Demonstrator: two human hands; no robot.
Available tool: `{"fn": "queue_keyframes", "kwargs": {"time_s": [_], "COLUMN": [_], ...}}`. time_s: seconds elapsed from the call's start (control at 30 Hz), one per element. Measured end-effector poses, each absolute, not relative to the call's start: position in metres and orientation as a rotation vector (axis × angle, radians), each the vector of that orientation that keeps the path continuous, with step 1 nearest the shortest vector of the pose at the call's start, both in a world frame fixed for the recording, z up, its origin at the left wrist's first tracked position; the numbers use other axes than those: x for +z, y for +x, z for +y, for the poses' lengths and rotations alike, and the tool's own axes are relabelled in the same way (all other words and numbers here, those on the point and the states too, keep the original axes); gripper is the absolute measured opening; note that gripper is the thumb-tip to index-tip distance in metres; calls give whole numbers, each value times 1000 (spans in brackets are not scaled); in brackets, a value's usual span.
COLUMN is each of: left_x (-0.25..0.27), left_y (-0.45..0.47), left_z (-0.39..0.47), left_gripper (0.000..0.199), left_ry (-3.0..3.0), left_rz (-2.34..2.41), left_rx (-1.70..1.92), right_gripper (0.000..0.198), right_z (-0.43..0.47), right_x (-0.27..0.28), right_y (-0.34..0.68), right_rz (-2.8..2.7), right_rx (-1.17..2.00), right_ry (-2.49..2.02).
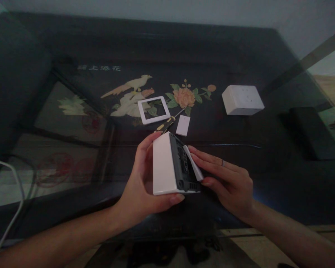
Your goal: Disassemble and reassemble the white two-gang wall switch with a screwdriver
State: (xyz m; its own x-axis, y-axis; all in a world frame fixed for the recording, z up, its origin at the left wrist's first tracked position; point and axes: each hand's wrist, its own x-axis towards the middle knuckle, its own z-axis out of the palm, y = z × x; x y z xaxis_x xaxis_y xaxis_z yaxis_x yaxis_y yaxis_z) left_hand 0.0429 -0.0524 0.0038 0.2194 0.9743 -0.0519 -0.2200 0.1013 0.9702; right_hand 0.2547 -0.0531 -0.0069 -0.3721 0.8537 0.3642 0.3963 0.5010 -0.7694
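My left hand (142, 178) is wrapped round a white box-shaped wall switch (163, 165), thumb along its lower edge. The switch is tilted so its dark grey inner face (181, 163) points right. In my right hand (229, 178), a white rocker plate (193, 163) is pinched between fingers and thumb. The plate stands at an angle against that open face; whether it is seated there I cannot tell. Just beyond the switch lie a screwdriver (165, 124) with a black and yellow handle, a square white frame (141, 111) and a second white rocker plate (183, 125).
A white socket box (241, 100) rests on the dark glossy table (184, 48) at the right. Farther right is a black block-like object (315, 134). A white cable (19, 190) hangs over the left side. The table's near edge runs below my hands.
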Motion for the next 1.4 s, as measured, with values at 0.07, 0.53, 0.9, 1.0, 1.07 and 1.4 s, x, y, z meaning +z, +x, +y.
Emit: {"fn": "queue_keyframes", "kwargs": {"time_s": [0.07, 0.53, 0.9, 1.0, 1.07, 1.4], "left_x": [3, -1, 0, -1, -2, -3], "left_y": [44, 50, 52, 51, 51, 52], "left_z": [-53, -49, -54, -54, -54, -53], "left_gripper": [89, 82, 86, 86, 87, 89], "left_ry": [1048, 777, 687, 716, 707, 638], "left_rz": [930, 955, 931, 935, 937, 938], "left_rx": [1098, 1132, 1102, 1103, 1101, 1088], "right_gripper": [39, 62, 83, 84, 84, 83], "right_z": [-53, -49, -55, -55, -55, -54], "right_x": [-7, -10, -10, -9, -9, -12], "right_y": [254, 251, 242, 243, 243, 242], "right_rz": [-1967, -2070, -2174, -2197, -2208, -2252], "right_rx": [732, 768, 457, 382, 345, 249], "right_ry": [-1020, -1053, -1060, -1022, -1007, -979]}}
